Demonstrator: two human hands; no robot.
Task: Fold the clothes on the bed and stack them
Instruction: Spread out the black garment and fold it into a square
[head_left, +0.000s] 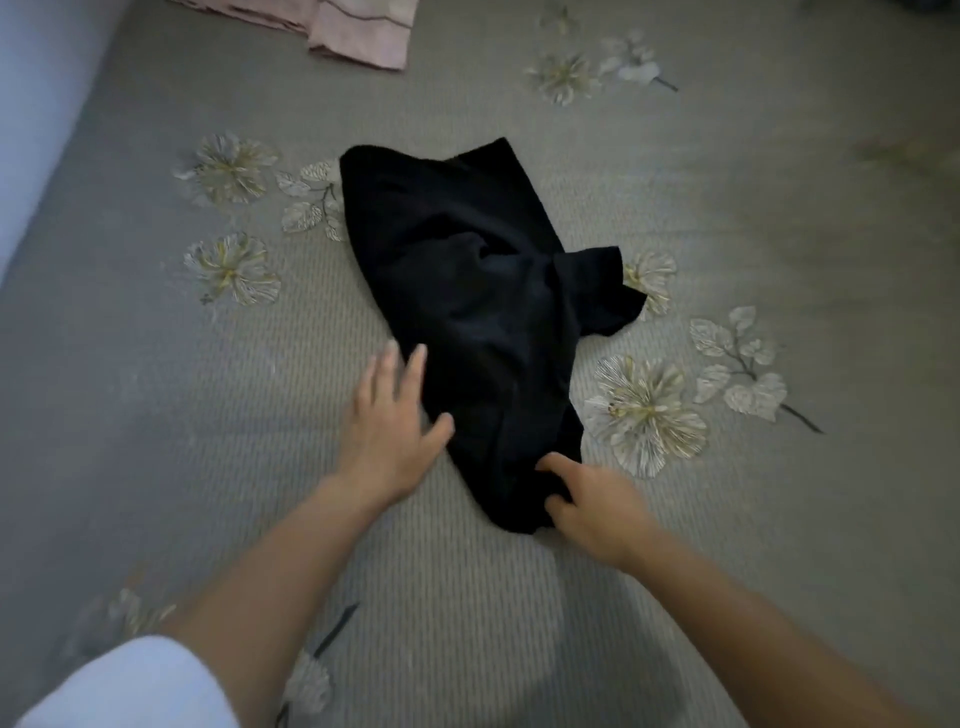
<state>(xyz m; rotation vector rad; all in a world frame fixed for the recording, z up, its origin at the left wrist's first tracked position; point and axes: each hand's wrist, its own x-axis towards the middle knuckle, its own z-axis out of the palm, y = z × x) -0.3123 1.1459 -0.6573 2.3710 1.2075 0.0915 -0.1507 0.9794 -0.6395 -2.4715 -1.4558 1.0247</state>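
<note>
A black garment (467, 291) lies crumpled in a long heap on the grey flowered bedspread (753, 208), one sleeve sticking out to the right. My left hand (387, 426) rests flat with fingers spread at the garment's left edge, holding nothing. My right hand (592, 501) has curled fingers pinching the near bottom end of the black cloth.
A pink folded cloth (358, 31) lies at the far edge of the bed. A pale wall or headboard (36, 104) runs along the left side. A white sleeve (135, 686) shows at the bottom left.
</note>
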